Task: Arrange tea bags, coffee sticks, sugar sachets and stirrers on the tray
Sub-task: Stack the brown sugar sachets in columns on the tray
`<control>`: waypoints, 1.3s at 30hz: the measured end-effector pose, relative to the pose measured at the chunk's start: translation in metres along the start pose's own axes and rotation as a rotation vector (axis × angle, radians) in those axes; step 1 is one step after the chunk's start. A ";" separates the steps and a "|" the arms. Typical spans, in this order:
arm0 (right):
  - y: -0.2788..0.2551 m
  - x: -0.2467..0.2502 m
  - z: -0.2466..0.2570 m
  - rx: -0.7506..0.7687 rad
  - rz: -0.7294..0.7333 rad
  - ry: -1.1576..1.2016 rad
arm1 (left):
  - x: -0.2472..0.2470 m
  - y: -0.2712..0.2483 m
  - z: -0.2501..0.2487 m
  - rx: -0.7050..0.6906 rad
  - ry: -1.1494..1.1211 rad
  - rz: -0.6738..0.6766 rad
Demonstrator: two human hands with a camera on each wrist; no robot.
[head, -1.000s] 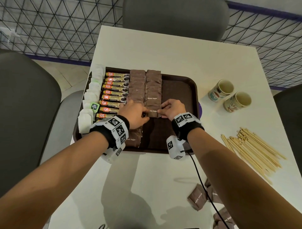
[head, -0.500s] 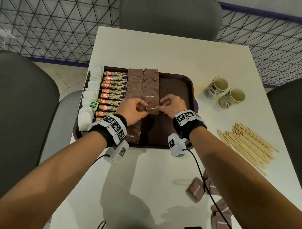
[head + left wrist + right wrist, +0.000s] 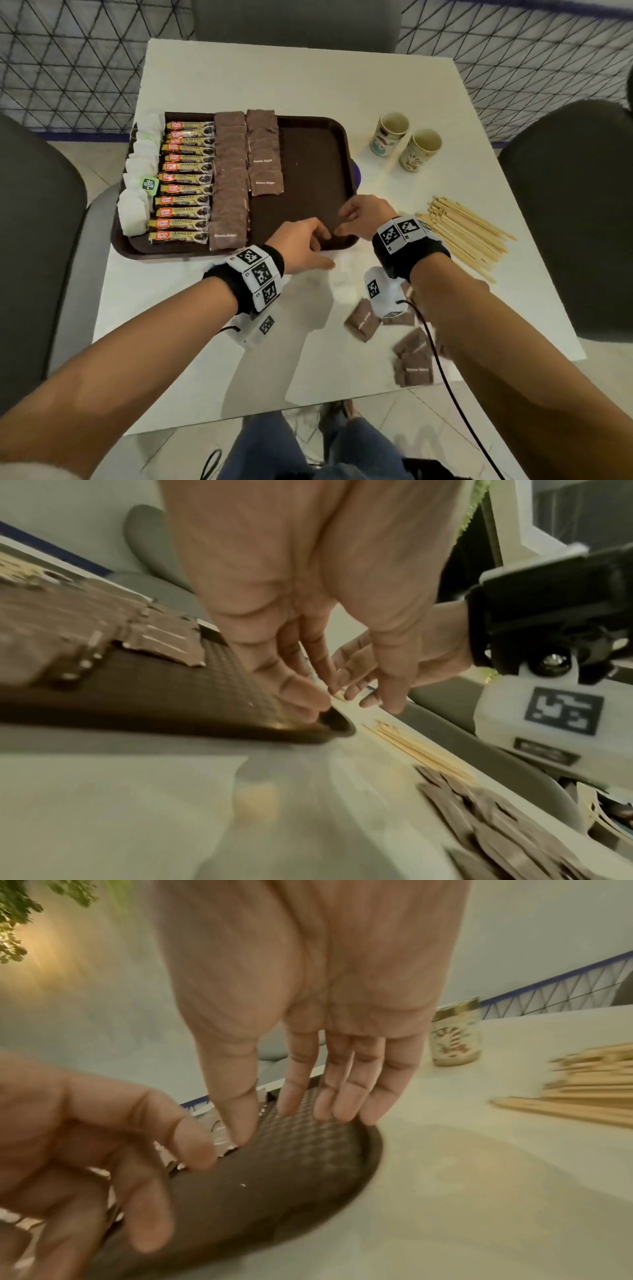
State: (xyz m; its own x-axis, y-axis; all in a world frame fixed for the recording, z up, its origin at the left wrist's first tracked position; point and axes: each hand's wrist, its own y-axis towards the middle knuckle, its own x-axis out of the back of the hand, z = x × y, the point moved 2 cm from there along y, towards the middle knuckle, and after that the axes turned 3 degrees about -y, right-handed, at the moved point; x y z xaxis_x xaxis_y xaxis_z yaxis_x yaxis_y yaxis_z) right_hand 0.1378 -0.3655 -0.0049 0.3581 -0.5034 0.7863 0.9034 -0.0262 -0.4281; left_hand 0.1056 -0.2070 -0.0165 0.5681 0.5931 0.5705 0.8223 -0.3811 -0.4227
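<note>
Hovering empty with loose, slack fingers over the tray's (image 3: 346, 144) bare near-right corner, the left hand (image 3: 301, 240) and right hand (image 3: 363, 216) sit nearest the loose brown sugar sachets (image 3: 414, 363) on the near table, likely feeding the unfinished second sachet column (image 3: 264, 154).

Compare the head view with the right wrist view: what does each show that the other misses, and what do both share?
Only the head view shows the tea bags, coffee sticks, the loose sugar sachets on the table and a second cup. Only the right wrist view shows the right hand palm-side, fingers straight, holding nothing. Both show the tray, the stirrers, one cup and the left hand.
</note>
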 end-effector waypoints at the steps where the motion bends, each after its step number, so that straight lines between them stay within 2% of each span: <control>1: -0.007 0.002 -0.013 -0.011 -0.004 -0.019 | -0.013 -0.002 -0.006 0.006 0.033 0.021; 7: -0.044 0.011 -0.086 -0.027 0.024 -0.207 | -0.087 -0.017 -0.029 0.090 0.189 0.112; 10: -0.062 0.005 -0.112 -0.011 0.075 -0.398 | -0.118 -0.024 -0.037 0.109 0.219 0.075; 15: -0.072 0.000 -0.141 0.024 0.131 -0.518 | -0.142 -0.024 -0.044 0.166 0.193 0.005; 18: -0.073 0.001 -0.149 0.026 0.088 -0.480 | -0.136 -0.021 -0.042 0.223 0.185 0.039; 22: -0.071 0.007 -0.157 0.017 0.098 -0.442 | -0.121 -0.019 -0.043 0.209 -0.016 -0.045; 24: -0.071 0.009 -0.159 0.026 0.111 -0.424 | -0.122 -0.017 -0.054 0.178 -0.050 -0.044; 29: -0.071 0.014 -0.160 0.053 0.172 -0.370 | -0.149 -0.004 -0.075 0.158 0.128 0.026; 34: -0.071 0.011 -0.158 0.113 0.189 -0.356 | -0.161 0.001 -0.080 0.148 0.237 -0.058; 39: -0.069 0.007 -0.155 0.133 0.201 -0.297 | -0.162 0.007 -0.081 0.147 0.153 -0.069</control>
State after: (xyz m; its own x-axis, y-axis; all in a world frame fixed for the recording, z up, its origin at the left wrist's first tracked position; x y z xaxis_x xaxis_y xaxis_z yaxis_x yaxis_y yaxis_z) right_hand 0.0417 -0.5008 -0.0385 0.5661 -0.2145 0.7959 0.8241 0.1701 -0.5403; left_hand 0.0223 -0.3627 -0.0550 0.5185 0.4955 0.6968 0.8519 -0.2290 -0.4711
